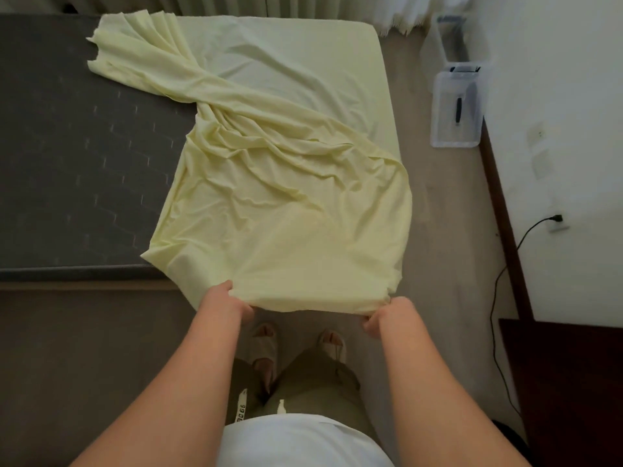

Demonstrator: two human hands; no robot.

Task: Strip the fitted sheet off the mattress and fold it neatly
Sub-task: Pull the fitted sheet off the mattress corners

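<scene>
Holding the near hem of the sheet (286, 214), left grip (232, 299) and right grip (382, 315) both pinch bunched fabric just off the near right end of the mattress (67, 146). Sheet lies rumpled across the right half, and the far right corner looks still hooked on. Left half of the mattress is bare. Thin, soft, light cloth, probably stretchy and floppy. Best taken at the hem or elastic corners, hands apart, so it doesn't sag onto the floor (438, 230).

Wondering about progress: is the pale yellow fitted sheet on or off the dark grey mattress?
Partly off: the yellow sheet wraps the far right corner; the grey mattress lies bare on the left.
</scene>
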